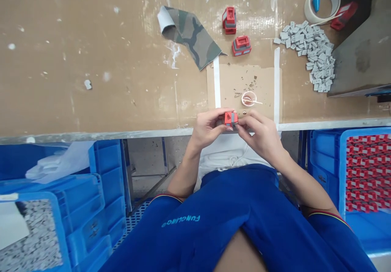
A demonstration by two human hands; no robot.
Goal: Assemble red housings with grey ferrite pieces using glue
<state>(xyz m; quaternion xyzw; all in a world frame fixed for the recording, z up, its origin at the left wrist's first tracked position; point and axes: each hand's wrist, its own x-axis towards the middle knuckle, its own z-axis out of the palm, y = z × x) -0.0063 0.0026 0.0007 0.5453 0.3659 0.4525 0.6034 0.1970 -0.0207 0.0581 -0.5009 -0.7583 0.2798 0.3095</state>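
Just over the table's front edge, my left hand (209, 126) grips a small red and grey plastic part (231, 118) between thumb and fingers. My right hand (259, 132) is closed in a pinch at the right side of that part; whether a smaller piece sits in its fingertips cannot be made out. Behind the hands stands a small clear cup (249, 98) with amber liquid and a thin white stick in it. Farther back are two similar parts, an upright red one (229, 20) and a red and grey one (241, 45).
A camouflage cloth strip (195, 35) lies behind, left of the parts. At right are a heap of small grey pieces (314, 54), a tape roll (336, 1) and a dark metal panel (363, 56). Blue crates hold grey pieces (39, 231) and rows of red parts (368, 174).
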